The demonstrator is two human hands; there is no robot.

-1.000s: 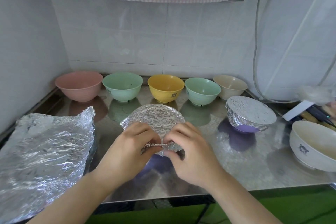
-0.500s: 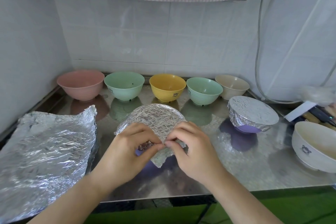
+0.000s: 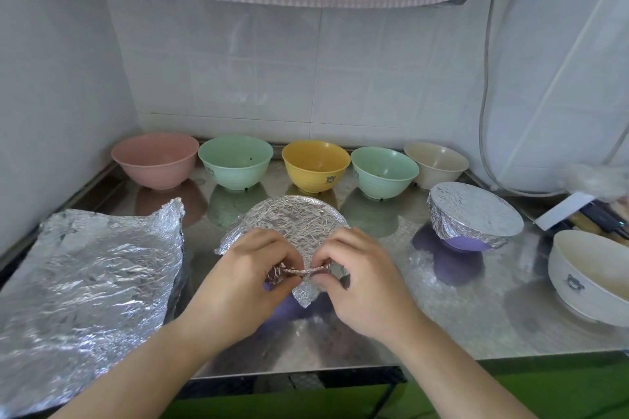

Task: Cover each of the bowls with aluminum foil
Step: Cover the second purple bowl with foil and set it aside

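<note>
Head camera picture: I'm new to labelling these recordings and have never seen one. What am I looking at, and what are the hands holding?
There is no machine here. A person wears a camera on the head, so you look down at their own two hands over a steel counter. The left hand and right hand both pinch the near edge of the foil laid over a purple bowl. To the right stands another purple bowl already wrapped, and a white bowl. Five uncovered bowls line the back wall: pink, green, yellow, green, beige. A loose foil sheet lies at left.
</note>
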